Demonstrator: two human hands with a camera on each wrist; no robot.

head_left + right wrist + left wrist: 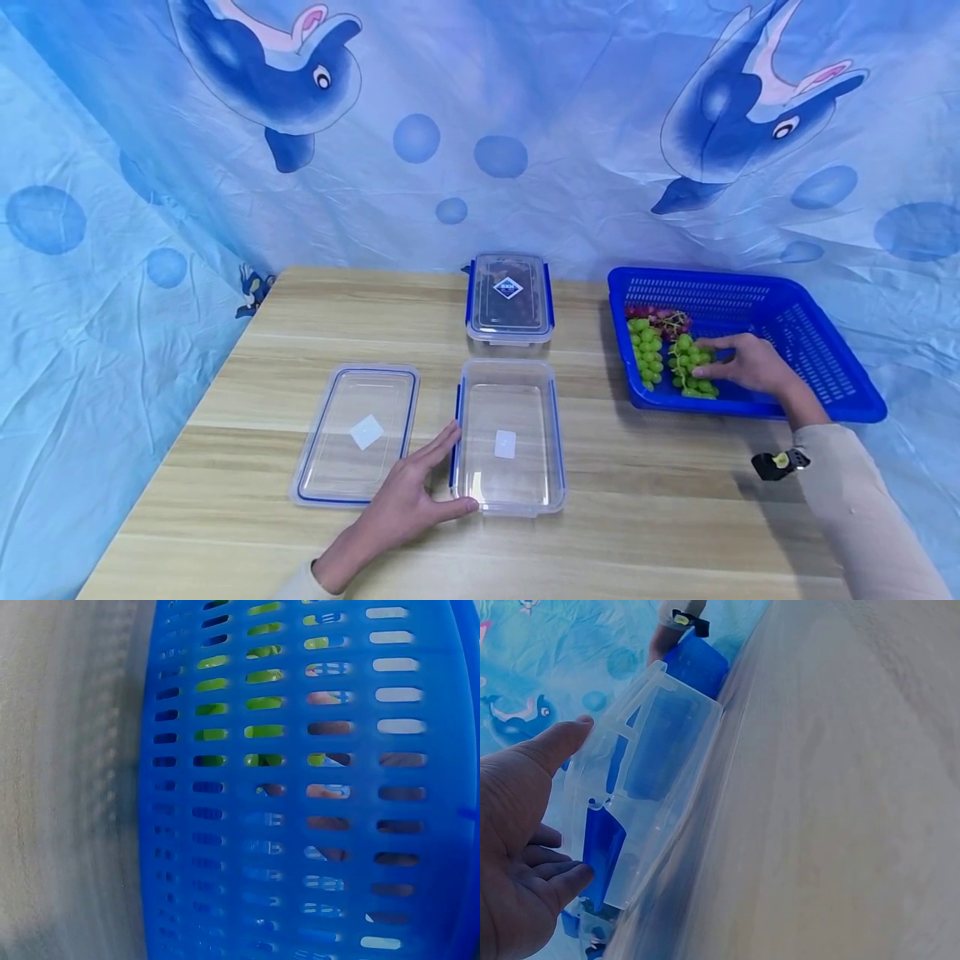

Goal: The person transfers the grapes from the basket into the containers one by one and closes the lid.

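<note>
My left hand (408, 496) rests with fingers spread at the near left corner of an open clear container (525, 479) with blue edges. In the left wrist view the left hand (525, 840) has thumb and fingers apart beside that container (667, 742). My right hand (753, 365) reaches into a blue basket (810, 350), its thumb and fingers pinching a bunch of green grapes (684, 354). Another green bunch (645, 350) and some red grapes (663, 318) lie in the basket's left end. In the right wrist view the basket wall (292, 772) mostly hides the right hand.
Left of the open container a clear lid (341, 467) with a blue seal lies flat on the wooden table (247, 408). Behind the container stands a smaller lidded box (510, 312) with blue clips. A blue dolphin-print cloth (585, 108) hangs behind the table.
</note>
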